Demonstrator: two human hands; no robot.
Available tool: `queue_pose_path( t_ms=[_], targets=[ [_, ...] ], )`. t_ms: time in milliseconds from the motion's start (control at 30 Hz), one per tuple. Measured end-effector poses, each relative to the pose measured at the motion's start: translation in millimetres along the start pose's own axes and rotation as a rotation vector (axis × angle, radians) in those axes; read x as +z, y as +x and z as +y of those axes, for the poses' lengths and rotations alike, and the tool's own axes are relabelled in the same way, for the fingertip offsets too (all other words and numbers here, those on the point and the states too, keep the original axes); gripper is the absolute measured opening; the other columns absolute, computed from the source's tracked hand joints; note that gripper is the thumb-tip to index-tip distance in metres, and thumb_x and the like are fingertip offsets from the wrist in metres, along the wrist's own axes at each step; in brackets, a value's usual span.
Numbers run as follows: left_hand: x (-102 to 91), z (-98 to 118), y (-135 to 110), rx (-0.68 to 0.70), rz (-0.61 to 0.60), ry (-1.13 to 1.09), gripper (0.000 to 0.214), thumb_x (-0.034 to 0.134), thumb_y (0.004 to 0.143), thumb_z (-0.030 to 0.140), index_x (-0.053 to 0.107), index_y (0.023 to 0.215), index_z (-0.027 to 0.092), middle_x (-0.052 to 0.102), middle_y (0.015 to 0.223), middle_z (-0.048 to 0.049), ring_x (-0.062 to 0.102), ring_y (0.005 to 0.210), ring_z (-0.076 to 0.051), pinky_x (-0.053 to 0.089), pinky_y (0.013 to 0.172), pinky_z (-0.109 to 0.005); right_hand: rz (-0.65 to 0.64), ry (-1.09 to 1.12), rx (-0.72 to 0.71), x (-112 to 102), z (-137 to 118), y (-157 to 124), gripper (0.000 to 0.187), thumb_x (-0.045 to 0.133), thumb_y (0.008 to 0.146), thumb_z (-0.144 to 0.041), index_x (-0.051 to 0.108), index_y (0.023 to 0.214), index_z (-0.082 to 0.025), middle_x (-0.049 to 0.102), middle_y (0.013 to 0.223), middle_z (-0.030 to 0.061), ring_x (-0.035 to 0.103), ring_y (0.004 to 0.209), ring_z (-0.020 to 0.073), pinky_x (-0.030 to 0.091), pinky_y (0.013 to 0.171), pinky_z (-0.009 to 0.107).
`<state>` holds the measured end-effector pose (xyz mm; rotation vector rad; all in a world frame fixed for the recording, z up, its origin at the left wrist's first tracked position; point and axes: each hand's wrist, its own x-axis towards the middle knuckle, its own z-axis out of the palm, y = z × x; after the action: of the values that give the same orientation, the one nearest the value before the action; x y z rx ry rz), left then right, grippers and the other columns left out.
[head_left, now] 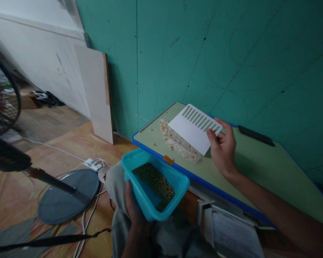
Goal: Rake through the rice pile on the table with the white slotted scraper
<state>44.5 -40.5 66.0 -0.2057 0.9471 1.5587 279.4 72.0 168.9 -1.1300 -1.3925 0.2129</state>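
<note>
1. Scraping seems to be the step in hand: right hand (225, 147) grips one white slotted scraper (188, 133) by its right end, thumb on the upper face, fingers closed, partly hidden behind.
2. Left hand (134, 207) has hold of one turquoise tub (182, 184), just below the worktop's near edge. Thumb along the outer wall; other fingers out of sight, so cannot tell their spread.
3. Strip of mixed grain (179, 146) lies on the worktop (247, 159), along the near side of the scraper: whitish grains, yellow kernels among them.
4. My judgement: set the straight edge flat on the surface behind the strip; short, slow strokes, since round kernels would roll from a fast push.
5. Tub best held level, rim close under the edge. Grain could catch at the orange tape (168, 160).
6. Counts: one scraper, roughly ten slots; one tub; one piece of tape; one black strip (255, 136) by the far edge.
7. Green beans (148, 175) and paler beans (169, 190) in the tub: too many to count.
</note>
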Motion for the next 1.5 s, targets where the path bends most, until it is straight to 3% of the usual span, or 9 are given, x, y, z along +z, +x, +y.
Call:
queue_pose_path(
  t_ms=[167,500,700,1000,1167,1333,1500],
  targets=[
    [1.1,0.5,-0.9,-0.05,-0.038,-0.018,0.03,0.067,0.091,0.058,0.076,0.103,0.032,0.082,0.091,-0.0046,0.071,0.119,-0.033,0.06,0.099,-0.046,-0.054,0.011,0.011,0.4,-3.3,-1.6,0.05,0.071,0.095,-0.042,0.057,0.14,-0.025,0.079,0.097,0.0081,0.075,0.081,0.0233,0.06,0.069,0.036],
    [0.3,-0.4,-0.2,-0.023,0.01,0.028,0.045,0.066,0.093,0.058,0.073,0.127,0.03,0.082,0.091,-0.0022,0.073,0.114,-0.028,0.059,0.099,-0.039,-0.098,0.0,-0.004,0.9,-8.8,-5.6,0.051,0.071,0.094,-0.046,0.059,0.14,-0.026,0.076,0.081,0.0028,0.068,0.067,0.0198,0.052,0.054,0.03],
    [1.6,-0.9,-1.6,-0.01,0.015,0.023,0.039,0.067,0.092,0.058,0.076,0.118,0.03,0.082,0.092,-0.003,0.072,0.117,-0.029,0.056,0.103,-0.041,-0.099,-0.026,-0.016,0.3,-8.4,-6.4,0.051,0.07,0.095,-0.044,0.059,0.141,-0.027,0.073,0.075,0.0007,0.066,0.064,0.0193,0.052,0.054,0.03],
    [3.7,0.1,-1.4,-0.011,0.004,0.031,0.026,0.064,0.093,0.054,0.076,0.101,0.033,0.082,0.093,-0.0018,0.073,0.111,-0.033,0.062,0.094,-0.046,-0.124,-0.029,-0.03,0.0,-11.7,-9.5,0.051,0.069,0.095,-0.047,0.059,0.142,-0.028,0.079,0.091,0.0044,0.069,0.065,0.0194,0.054,0.053,0.03],
    [2.3,-1.5,1.1,0.015,0.019,-0.008,0.022,0.068,0.091,0.054,0.076,0.097,0.034,0.082,0.089,-0.0009,0.072,0.116,-0.031,0.06,0.099,-0.043,-0.138,-0.024,-0.052,-0.5,-12.3,-11.6,0.051,0.07,0.095,-0.046,0.058,0.142,-0.029,0.079,0.094,0.0049,0.071,0.069,0.0199,0.058,0.057,0.031],
    [3.1,-1.2,0.8,0.032,0.025,0.021,0.029,0.067,0.093,0.053,0.077,0.106,0.029,0.082,0.088,-0.003,0.072,0.116,-0.028,0.057,0.102,-0.041,-0.165,-0.028,-0.098,-2.4,-14.3,-15.0,0.05,0.07,0.095,-0.044,0.057,0.142,-0.03,0.079,0.107,0.0074,0.073,0.072,0.0203,0.062,0.064,0.034],
    [2.6,-1.8,-0.6,0.06,0.034,0.076,0.03,0.068,0.092,0.054,0.077,0.112,0.033,0.083,0.095,-0.0007,0.067,0.126,-0.026,0.055,0.105,-0.036,-0.141,-0.043,-0.161,-3.3,-16.3,-19.2,0.046,0.071,0.094,-0.041,0.059,0.138,-0.032,0.078,0.116,0.0075,0.076,0.079,0.0232,0.064,0.069,0.038]
  ],
)
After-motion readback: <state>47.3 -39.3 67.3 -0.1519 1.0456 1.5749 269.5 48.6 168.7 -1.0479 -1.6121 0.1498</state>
